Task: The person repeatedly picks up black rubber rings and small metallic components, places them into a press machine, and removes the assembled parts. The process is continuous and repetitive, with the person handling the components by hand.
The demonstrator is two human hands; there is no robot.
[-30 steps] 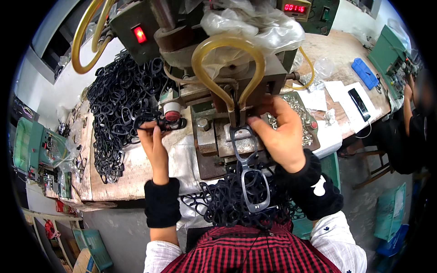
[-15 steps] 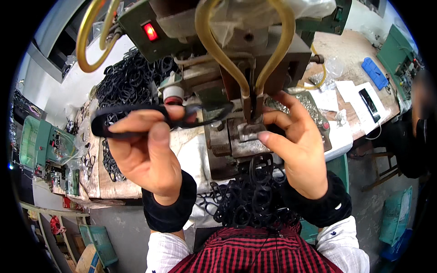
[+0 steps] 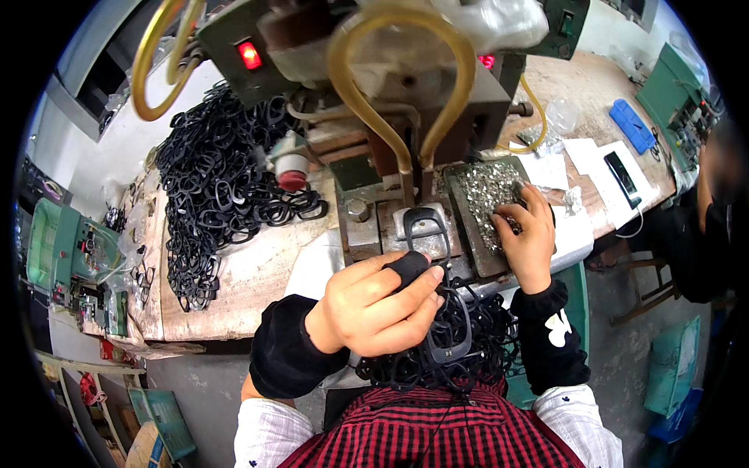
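Note:
My left hand (image 3: 382, 308) is closed on the middle of a black eyeglass frame (image 3: 460, 347). The frame's far rim lies over the metal fixture (image 3: 425, 226) of a bench machine; its near rim hangs toward me over a heap of similar frames (image 3: 398, 355) by my lap. Two metal rods of the machine stand just behind the fixture. To the right, my right hand (image 3: 530, 242) reaches over a tray (image 3: 491, 269) of small shiny metal pieces (image 3: 488, 195). Its fingertips touch or nearly touch the pieces and look apart, with nothing visible between them.
A large pile of black eyeglass frames (image 3: 226, 171) covers the bench at left. A red-topped button (image 3: 292, 171) sits beside the machine, with a looped yellow hose (image 3: 339, 62) above. At right are a phone (image 3: 622, 173), a blue case (image 3: 632, 125) and a seated person.
My left hand has brought the eyeglass frame from the left onto the fixture and turned it lengthwise. My right hand has left the fixture for the tray of metal pieces.

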